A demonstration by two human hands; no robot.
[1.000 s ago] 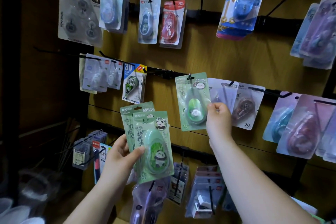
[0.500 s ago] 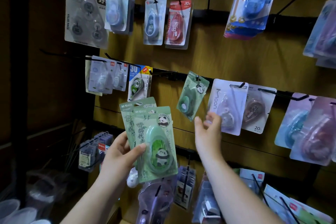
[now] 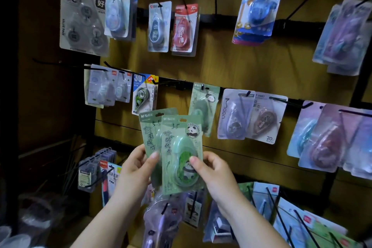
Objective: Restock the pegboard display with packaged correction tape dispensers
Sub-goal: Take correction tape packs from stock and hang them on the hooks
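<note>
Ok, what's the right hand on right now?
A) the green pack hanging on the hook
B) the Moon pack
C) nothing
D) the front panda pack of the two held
D: the right hand pinches the front panda pack at its right edge, thumb on the blister; the left hand holds the rear pack, and the hung green pack is untouched.

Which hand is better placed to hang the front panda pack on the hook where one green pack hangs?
Right. The right hand pinches the front panda pack, and the hook lies above that hand. The left hand holds the rear pack.
</note>
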